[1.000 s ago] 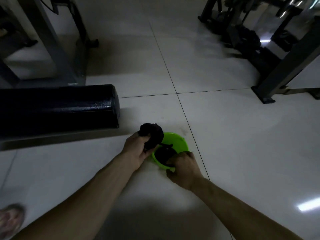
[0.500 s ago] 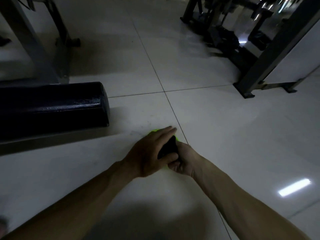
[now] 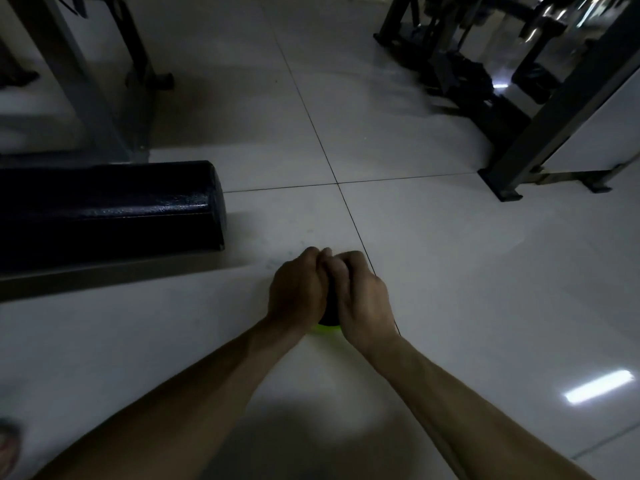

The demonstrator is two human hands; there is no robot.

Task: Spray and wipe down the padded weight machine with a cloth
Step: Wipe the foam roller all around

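Observation:
My left hand (image 3: 297,287) and my right hand (image 3: 360,296) are pressed together, both curled round a dark cloth (image 3: 330,308) of which only a sliver shows between them. They hold it over a green bowl (image 3: 325,328) on the floor; just a thin strip of its rim shows below my hands. The black padded roller (image 3: 110,209) of the weight machine lies to the left, about a hand's width from my left hand. No spray bottle is in view.
The grey machine frame (image 3: 90,84) stands behind the pad at the upper left. Another dark machine frame (image 3: 540,109) with a foot on the floor stands at the upper right. White tiled floor (image 3: 450,265) spreads to the right. A foot (image 3: 8,445) shows at the bottom left.
My hands have closed together round the cloth over the bowl; a second ago the left held the cloth up beside the bowl and the bowl was mostly visible.

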